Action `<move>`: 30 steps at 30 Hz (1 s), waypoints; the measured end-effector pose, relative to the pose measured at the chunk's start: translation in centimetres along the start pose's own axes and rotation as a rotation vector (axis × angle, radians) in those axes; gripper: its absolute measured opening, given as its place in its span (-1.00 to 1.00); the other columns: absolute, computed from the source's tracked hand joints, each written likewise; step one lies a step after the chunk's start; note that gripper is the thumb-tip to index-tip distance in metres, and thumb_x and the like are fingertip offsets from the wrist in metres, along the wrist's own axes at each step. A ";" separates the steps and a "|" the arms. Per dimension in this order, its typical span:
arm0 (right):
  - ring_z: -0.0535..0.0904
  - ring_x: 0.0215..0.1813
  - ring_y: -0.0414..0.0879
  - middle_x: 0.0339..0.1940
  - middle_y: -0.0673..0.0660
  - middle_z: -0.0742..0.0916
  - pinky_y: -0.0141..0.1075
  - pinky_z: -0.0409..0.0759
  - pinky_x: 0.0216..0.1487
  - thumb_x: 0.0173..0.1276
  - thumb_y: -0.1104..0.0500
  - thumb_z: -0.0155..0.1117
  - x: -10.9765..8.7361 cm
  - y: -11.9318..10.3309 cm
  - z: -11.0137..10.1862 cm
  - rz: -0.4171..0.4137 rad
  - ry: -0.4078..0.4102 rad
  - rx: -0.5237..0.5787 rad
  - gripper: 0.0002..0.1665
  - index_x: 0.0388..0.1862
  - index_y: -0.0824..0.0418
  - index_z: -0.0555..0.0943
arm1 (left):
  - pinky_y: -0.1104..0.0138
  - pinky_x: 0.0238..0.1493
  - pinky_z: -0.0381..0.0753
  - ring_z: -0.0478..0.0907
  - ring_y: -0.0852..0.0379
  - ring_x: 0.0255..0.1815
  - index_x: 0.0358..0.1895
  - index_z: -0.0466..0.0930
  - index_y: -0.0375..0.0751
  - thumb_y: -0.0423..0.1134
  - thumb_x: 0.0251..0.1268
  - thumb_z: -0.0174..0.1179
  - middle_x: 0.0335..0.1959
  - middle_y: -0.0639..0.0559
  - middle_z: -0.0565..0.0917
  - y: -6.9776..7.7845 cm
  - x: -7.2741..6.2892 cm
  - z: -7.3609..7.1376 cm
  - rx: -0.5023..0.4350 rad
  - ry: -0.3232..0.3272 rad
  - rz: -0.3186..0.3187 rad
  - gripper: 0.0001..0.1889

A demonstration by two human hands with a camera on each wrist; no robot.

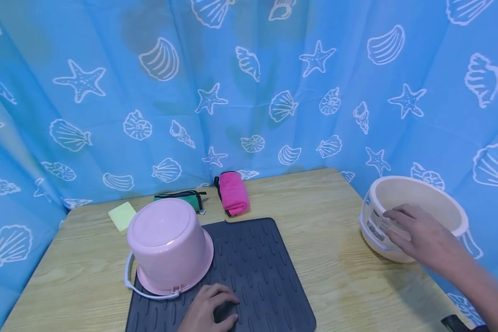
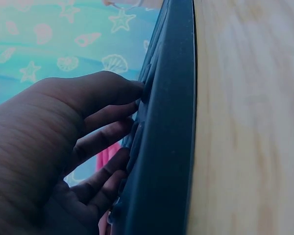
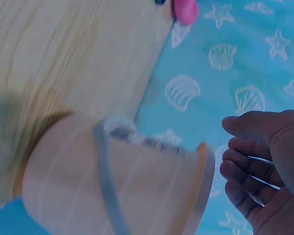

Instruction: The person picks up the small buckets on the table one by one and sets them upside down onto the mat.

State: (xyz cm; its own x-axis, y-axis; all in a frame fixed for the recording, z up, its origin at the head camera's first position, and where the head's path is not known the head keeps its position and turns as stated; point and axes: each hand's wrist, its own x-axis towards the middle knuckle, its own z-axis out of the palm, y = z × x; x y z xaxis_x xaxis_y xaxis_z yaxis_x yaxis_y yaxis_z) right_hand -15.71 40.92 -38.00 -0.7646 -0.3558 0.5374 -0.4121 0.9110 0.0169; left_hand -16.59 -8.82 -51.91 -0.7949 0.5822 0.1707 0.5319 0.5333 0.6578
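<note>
Head view: the right hand is loose and holds nothing, near the cream bucket at the right edge of the desk.
Its fingers look apart from the rim. The bucket looks like stiff, smooth plastic, so it is probably light but slippery; the rim or thin handle seems best to grab. The left hand grips nothing, its fingertips touching the dark mat, by an upside-down pink bucket.
</note>
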 end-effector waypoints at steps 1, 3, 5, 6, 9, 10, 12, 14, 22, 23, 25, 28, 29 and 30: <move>0.63 -0.21 0.13 -0.17 0.21 0.68 0.07 0.59 -0.24 -0.07 0.31 0.57 -0.1 0.3 -0.2 0.006 0.000 -0.006 -0.47 -0.04 0.37 0.67 | 0.24 -0.08 0.53 0.42 0.28 -0.09 -0.11 0.72 0.22 -0.02 0.23 0.38 -0.08 0.38 0.55 0.0 0.0 0.0 0.002 0.004 0.003 -0.83; 0.62 -0.22 0.14 -0.19 0.20 0.69 0.06 0.58 -0.25 -0.10 0.33 0.58 -0.3 1.0 -0.5 0.013 0.002 -0.012 -0.46 -0.05 0.38 0.67 | 0.24 -0.09 0.53 0.43 0.28 -0.09 -0.12 0.72 0.21 -0.03 0.23 0.39 -0.08 0.37 0.55 -0.1 -0.1 0.1 0.003 0.014 0.012 -0.83; 0.61 -0.25 0.13 -0.21 0.20 0.69 0.04 0.56 -0.27 -0.08 0.31 0.59 -0.5 1.5 -0.7 0.021 0.007 -0.026 -0.48 -0.07 0.38 0.67 | 0.24 -0.10 0.52 0.42 0.28 -0.09 -0.12 0.72 0.21 -0.04 0.22 0.39 -0.08 0.38 0.55 -0.1 -0.2 0.1 0.005 0.017 0.017 -0.83; 0.60 -0.28 0.12 -0.23 0.19 0.69 0.02 0.55 -0.31 -0.08 0.30 0.59 -0.7 1.8 -0.7 0.016 0.013 -0.034 -0.50 -0.09 0.37 0.68 | 0.24 -0.10 0.52 0.42 0.28 -0.09 -0.12 0.72 0.21 -0.04 0.22 0.39 -0.08 0.38 0.55 -0.2 -0.2 0.2 0.008 0.022 0.021 -0.82; 0.59 -0.33 0.10 -0.27 0.19 0.68 -0.01 0.55 -0.37 0.06 0.15 0.58 -1.2 2.5 -0.8 0.006 0.028 -0.047 -0.56 -0.14 0.36 0.69 | 0.24 -0.10 0.52 0.43 0.28 -0.09 -0.12 0.72 0.20 -0.05 0.21 0.40 -0.08 0.37 0.55 -0.2 -0.2 0.2 0.021 0.033 0.031 -0.82; 0.59 -0.34 0.10 -0.29 0.19 0.68 -0.01 0.54 -0.39 0.20 -0.01 0.52 -1.4 2.7 -0.8 0.005 0.033 -0.052 -0.53 -0.16 0.37 0.69 | 0.24 -0.10 0.53 0.43 0.28 -0.09 -0.12 0.72 0.20 -0.05 0.21 0.40 -0.08 0.37 0.55 -0.1 -0.1 0.1 0.025 0.035 0.033 -0.82; 0.58 -0.35 0.12 -0.31 0.21 0.68 0.02 0.56 -0.39 0.35 -0.33 0.26 -1.7 3.2 -0.9 0.007 0.031 -0.056 -0.28 -0.19 0.37 0.69 | 0.23 -0.10 0.53 0.43 0.28 -0.09 -0.12 0.72 0.20 -0.04 0.22 0.39 -0.08 0.37 0.55 -0.1 -0.1 0.1 0.028 0.029 0.026 -0.82; 0.59 -0.33 0.16 -0.32 0.22 0.68 0.06 0.56 -0.38 0.36 -0.53 -0.13 -2.1 3.7 -0.9 0.012 0.033 -0.058 -0.01 -0.21 0.37 0.69 | 0.23 -0.09 0.52 0.43 0.28 -0.09 -0.12 0.72 0.22 -0.02 0.23 0.38 -0.08 0.37 0.55 0.0 -0.1 0.0 0.021 0.015 0.011 -0.83; 0.56 -0.36 0.13 -0.38 0.18 0.66 0.05 0.55 -0.41 0.23 -0.38 0.32 -3.3 4.8 -1.3 0.028 -0.035 -0.133 -0.27 -0.32 0.33 0.70 | 0.24 -0.10 0.52 0.42 0.28 -0.09 -0.10 0.71 0.23 -0.01 0.25 0.36 -0.08 0.38 0.55 -0.1 -0.1 0.2 -0.001 0.005 0.013 -0.83; 0.56 -0.36 0.13 -0.39 0.18 0.66 0.06 0.55 -0.41 0.10 -0.22 0.50 -3.3 4.9 -1.4 0.030 -0.049 -0.142 -0.40 -0.33 0.33 0.69 | 0.24 -0.10 0.52 0.42 0.28 -0.09 -0.10 0.71 0.23 -0.01 0.25 0.36 -0.08 0.38 0.55 -0.1 -0.1 0.2 -0.001 0.006 0.011 -0.83; 0.56 -0.40 0.11 -0.41 0.18 0.66 0.03 0.56 -0.44 -0.20 0.14 0.65 -3.4 4.8 -1.4 0.032 -0.071 -0.160 -0.56 -0.35 0.33 0.69 | 0.23 -0.10 0.52 0.42 0.28 -0.08 -0.11 0.71 0.23 -0.01 0.25 0.37 -0.07 0.38 0.54 0.0 -0.1 0.1 -0.004 0.008 0.006 -0.83; 0.53 -0.48 0.00 -0.47 0.11 0.63 -0.08 0.55 -0.50 -0.35 0.35 0.65 -3.6 4.7 -1.4 0.031 -0.085 -0.172 -0.60 -0.42 0.30 0.70 | 0.22 -0.08 0.53 0.42 0.27 -0.08 -0.11 0.71 0.24 -0.01 0.25 0.37 -0.07 0.38 0.54 0.1 -0.1 0.0 0.003 0.010 -0.002 -0.83; 0.51 -0.50 -0.05 -0.49 0.08 0.62 -0.13 0.54 -0.53 -0.33 0.37 0.64 -3.7 4.6 -1.4 0.031 -0.089 -0.173 -0.63 -0.43 0.28 0.71 | 0.21 -0.08 0.53 0.42 0.26 -0.07 -0.11 0.71 0.24 -0.01 0.25 0.37 -0.07 0.38 0.54 0.1 -0.1 0.0 0.008 0.008 -0.005 -0.83; 0.47 -0.53 -0.11 -0.50 0.05 0.60 -0.18 0.51 -0.56 -0.30 0.39 0.62 -3.8 4.5 -1.3 0.033 -0.092 -0.172 -0.66 -0.45 0.27 0.71 | 0.21 -0.07 0.53 0.42 0.26 -0.07 -0.11 0.71 0.24 -0.01 0.25 0.37 -0.07 0.38 0.54 0.2 -0.1 -0.1 0.009 0.002 -0.012 -0.83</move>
State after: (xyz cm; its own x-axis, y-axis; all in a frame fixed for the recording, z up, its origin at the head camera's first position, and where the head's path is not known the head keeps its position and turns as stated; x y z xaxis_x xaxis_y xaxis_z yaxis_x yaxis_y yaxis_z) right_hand -13.99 46.68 -38.86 -0.8215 -0.3359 0.4607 -0.3018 0.9417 0.1485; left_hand -16.40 -8.83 -51.77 -0.8018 0.5744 0.1647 0.5251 0.5457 0.6531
